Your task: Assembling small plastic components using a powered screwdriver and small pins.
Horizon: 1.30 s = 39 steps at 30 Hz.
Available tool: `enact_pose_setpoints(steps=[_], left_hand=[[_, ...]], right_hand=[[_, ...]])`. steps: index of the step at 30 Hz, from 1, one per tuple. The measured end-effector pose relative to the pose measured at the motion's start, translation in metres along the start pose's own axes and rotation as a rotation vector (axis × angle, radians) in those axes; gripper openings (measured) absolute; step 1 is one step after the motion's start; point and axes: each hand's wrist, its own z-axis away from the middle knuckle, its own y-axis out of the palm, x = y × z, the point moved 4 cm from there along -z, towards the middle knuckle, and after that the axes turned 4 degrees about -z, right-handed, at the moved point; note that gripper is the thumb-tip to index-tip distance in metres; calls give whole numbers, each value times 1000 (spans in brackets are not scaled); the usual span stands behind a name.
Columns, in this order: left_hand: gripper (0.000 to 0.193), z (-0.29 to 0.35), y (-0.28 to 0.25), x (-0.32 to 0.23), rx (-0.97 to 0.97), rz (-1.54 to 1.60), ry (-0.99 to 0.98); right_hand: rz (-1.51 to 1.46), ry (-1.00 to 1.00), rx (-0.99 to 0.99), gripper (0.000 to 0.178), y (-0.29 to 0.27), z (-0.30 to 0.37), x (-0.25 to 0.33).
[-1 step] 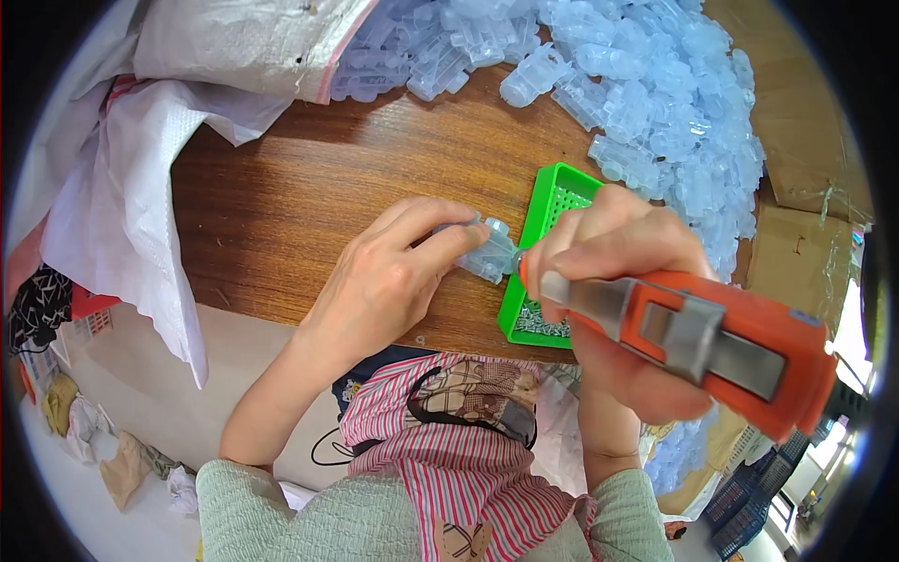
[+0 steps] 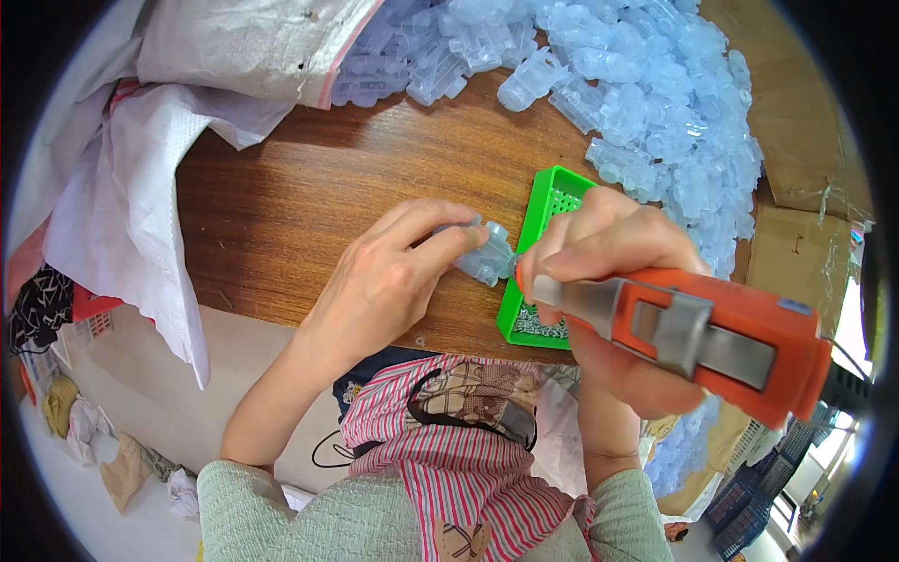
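My left hand (image 2: 393, 272) is closed round a translucent pale-blue plastic part (image 2: 485, 255), pressed down near the middle of the brown table. In my right hand (image 2: 623, 253) is an orange electric screwdriver (image 2: 721, 332) with a metal lever along its body. Its tip points left and meets the right end of the plastic part, though my fingers partly cover the contact. Below the tool lies a green tray (image 2: 511, 323) with a perforated bottom. Small silver screws (image 2: 538, 323) fill the tray's near end.
A big pile of similar pale-blue plastic parts (image 2: 646, 94) covers the table's far right. White woven sacks (image 2: 140, 187) drape over the far left. Cardboard (image 2: 796, 253) stands to the right. A dark cord (image 2: 847, 389) trails from the tool. The wooden tabletop (image 2: 281, 206) ends close to my body.
The screwdriver's rear end has shifted slightly left and up, with my right hand still round it. My left hand and the plastic part have barely moved.
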Motion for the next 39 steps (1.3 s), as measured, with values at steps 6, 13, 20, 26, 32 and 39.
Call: enact_pose_setpoints(steps=[6,13,20,26,32,39], left_hand=[[38,6,-5,0,-61,-73,-24],[58,15,6,-19,-46,-210,-180],[76,15,9,-18,-96,-142,-136],[74,23,24,-16,-243,-127,-161],[70,24,33,-16,-302,-68,-156],[70,24,29,-12,-301,-5,-173]], right_hand=[[4,-30,13,85,-34,-16,11],[40,-80,-186,83,-44,15,-9],[61,-86,-171,83,-48,27,-13],[65,-117,-103,82,-47,21,-15],[-11,-9,-91,67,-13,3,22],[-99,143,-184,25,13,-9,-10]])
